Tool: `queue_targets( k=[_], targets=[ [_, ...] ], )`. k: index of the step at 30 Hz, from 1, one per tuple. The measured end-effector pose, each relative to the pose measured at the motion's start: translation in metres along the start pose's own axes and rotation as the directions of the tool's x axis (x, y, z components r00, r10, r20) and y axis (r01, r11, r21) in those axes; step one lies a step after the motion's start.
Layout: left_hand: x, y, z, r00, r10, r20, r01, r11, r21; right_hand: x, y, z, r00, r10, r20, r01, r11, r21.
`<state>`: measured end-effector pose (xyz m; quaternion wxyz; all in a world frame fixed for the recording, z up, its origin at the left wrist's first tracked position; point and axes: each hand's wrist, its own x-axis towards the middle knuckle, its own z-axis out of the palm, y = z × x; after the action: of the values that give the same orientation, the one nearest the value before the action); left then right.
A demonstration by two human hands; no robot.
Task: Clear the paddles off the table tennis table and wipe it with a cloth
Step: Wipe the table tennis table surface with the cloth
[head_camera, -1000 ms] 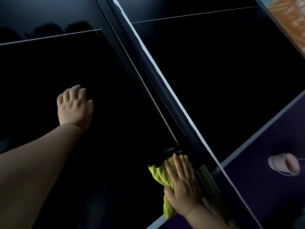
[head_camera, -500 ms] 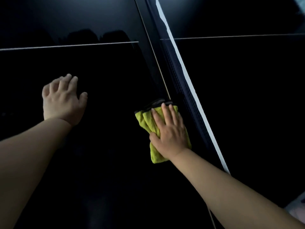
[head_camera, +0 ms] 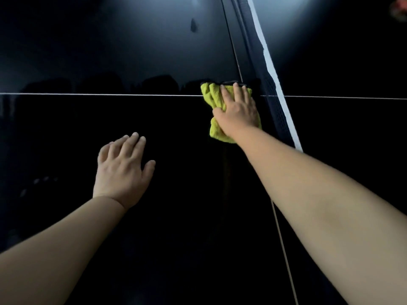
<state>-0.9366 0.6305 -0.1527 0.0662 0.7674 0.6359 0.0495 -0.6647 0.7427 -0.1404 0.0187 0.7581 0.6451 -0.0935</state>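
A yellow-green cloth [head_camera: 213, 100] lies bunched on the dark table tennis table [head_camera: 110, 51], right where the white centre line meets the net. My right hand [head_camera: 239, 111] presses flat on top of the cloth, fingers spread toward the net. My left hand [head_camera: 123, 170] rests palm down on the bare table surface, nearer to me and to the left, holding nothing. No paddle is visible on the table.
The net [head_camera: 272, 69] with its white top band runs diagonally from top centre to the right, just beside the cloth. A white centre line [head_camera: 99, 94] crosses the table. A small smudge [head_camera: 193, 25] shows on the far surface.
My right hand has slid the cloth along the net, away from the table's near edge up to the centre line. My left hand stays flat on the table.
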Motion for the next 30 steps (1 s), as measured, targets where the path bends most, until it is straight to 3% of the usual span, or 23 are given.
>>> queue_targets(
  k=[9,13,16,21,30],
  targets=[
    [0.000,-0.016,-0.007,0.999,0.018,0.027,-0.014,0.993,-0.116,0.017,-0.046,0.003,0.978,0.204,-0.033,-0.203,0.979,0.030],
    [0.008,-0.050,-0.016,0.991,0.130,0.013,-0.123,0.964,-0.234,0.016,-0.109,0.012,0.964,0.261,-0.049,-0.259,0.965,0.047],
    [0.014,-0.114,-0.027,0.990,0.117,-0.079,-0.129,0.976,-0.178,0.021,-0.176,0.021,0.977,0.206,-0.057,-0.205,0.978,0.033],
    [0.001,-0.241,-0.045,0.989,-0.084,-0.119,0.071,0.991,-0.111,0.026,-0.302,0.037,0.994,0.101,-0.046,-0.101,0.995,0.013],
    [-0.066,-0.367,-0.069,0.923,-0.379,-0.065,0.365,0.917,-0.157,-0.014,-0.508,0.063,0.977,-0.209,0.041,0.210,0.978,-0.002]
  ],
)
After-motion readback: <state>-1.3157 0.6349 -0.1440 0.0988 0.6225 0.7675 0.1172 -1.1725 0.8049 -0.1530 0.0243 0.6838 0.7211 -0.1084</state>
